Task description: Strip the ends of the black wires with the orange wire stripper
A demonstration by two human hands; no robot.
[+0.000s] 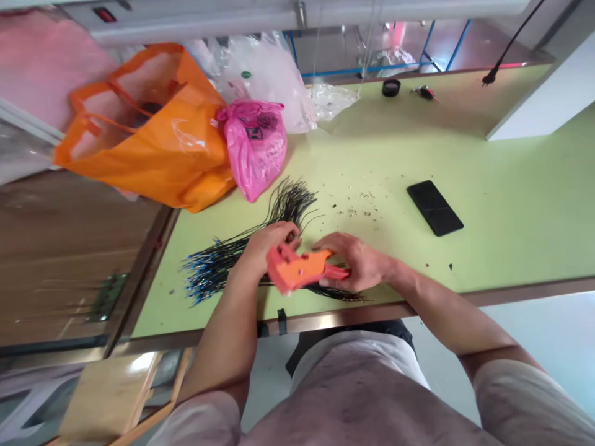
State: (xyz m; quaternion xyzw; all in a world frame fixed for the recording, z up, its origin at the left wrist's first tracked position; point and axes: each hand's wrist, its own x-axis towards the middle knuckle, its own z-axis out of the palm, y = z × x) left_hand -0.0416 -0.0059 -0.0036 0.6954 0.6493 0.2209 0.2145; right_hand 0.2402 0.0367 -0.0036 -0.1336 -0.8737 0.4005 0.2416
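Observation:
My right hand point(356, 260) is wrapped around the handles of an orange and red wire stripper point(300, 269), whose head points left. Curled fingers of my left hand point(274, 241) close on black wire at the edge of a loose bundle; the fingertips are partly hidden. The bundle of black wires point(227, 248) lies on the green table, with blue-tipped ends at the left and its other ends fanned out beyond my left hand. More black wires point(341, 292) with reddish ends lie under the stripper and my right hand, near the table's front edge.
Small scraps point(365, 204) are scattered past my hands. A black phone point(434, 207) lies to the right. An orange bag point(162, 142), a pink plastic bag point(258, 148) and a clear bag point(264, 74) stand back left. A black tape roll point(391, 87) sits at the rear.

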